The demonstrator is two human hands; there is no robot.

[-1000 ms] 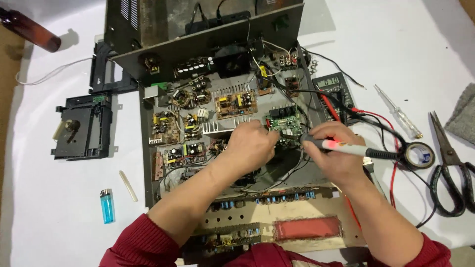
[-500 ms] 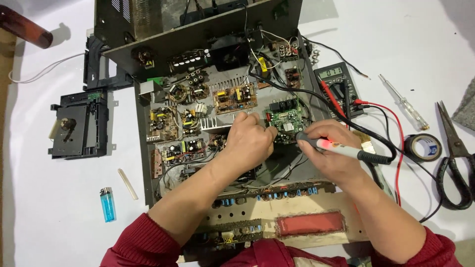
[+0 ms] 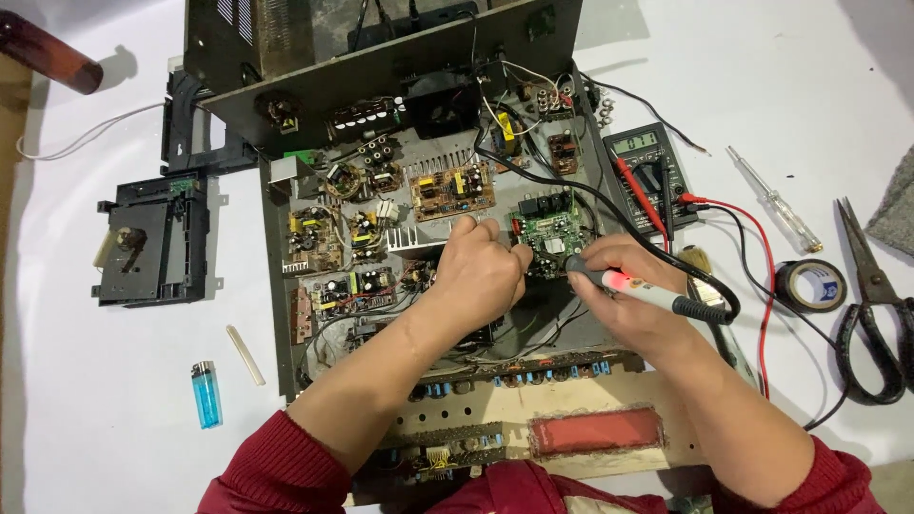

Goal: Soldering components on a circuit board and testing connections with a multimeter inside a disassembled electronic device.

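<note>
Multimeter [image 3: 650, 173] right of chassis [image 3: 276, 314]; lighter [image 3: 206, 394] left; scissors [image 3: 871, 305] far right.

My only view is the head camera, looking steeply down from above my forearms and fairly near. My left hand [image 3: 481, 271] and right hand [image 3: 633, 305] sit mid-frame. The open chassis [image 3: 286, 314] spreads beyond and left of them.

A multimeter [image 3: 650, 171] lies on the white table just right of the opened chassis. Its small rectangular screen [image 3: 635, 143] is pale grey-green with dark digits, set at the top of the dark case.
</note>
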